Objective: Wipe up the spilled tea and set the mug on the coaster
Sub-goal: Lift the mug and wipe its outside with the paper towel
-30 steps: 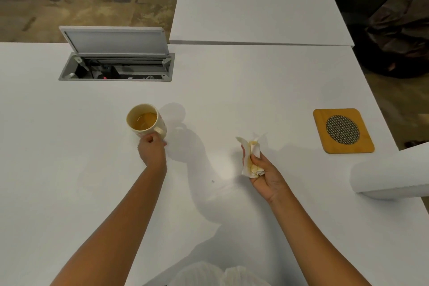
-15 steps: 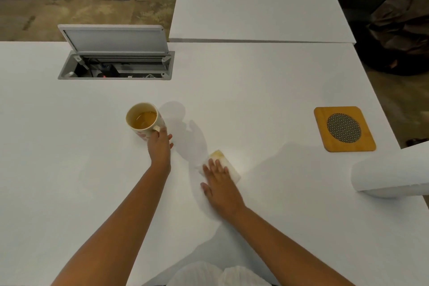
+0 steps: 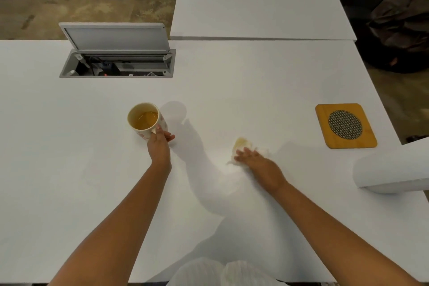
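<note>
The right hand is smeared with blur, so its fingers cannot be counted. They cover the near part of the tissue; only its stained far end shows beyond the fingertips. The left hand hides the mug handle. The paper roll runs off the right edge.

1 mug, 1 coaster, 2 hands
</note>
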The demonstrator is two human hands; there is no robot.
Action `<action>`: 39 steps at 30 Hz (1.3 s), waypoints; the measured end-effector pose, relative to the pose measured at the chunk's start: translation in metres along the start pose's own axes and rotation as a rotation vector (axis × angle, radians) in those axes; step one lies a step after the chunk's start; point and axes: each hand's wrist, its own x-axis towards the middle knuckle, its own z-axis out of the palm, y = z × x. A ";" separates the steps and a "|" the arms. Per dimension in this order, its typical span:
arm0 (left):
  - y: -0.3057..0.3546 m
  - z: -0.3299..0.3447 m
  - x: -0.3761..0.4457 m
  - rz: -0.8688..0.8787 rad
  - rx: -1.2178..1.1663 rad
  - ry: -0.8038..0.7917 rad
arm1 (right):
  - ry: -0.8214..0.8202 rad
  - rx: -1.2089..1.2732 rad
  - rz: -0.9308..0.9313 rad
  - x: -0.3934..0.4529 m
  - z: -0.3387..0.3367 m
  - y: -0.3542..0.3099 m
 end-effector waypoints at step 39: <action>0.050 -0.010 -0.182 0.167 0.176 -0.827 | 0.169 2.093 0.413 -0.008 -0.037 -0.082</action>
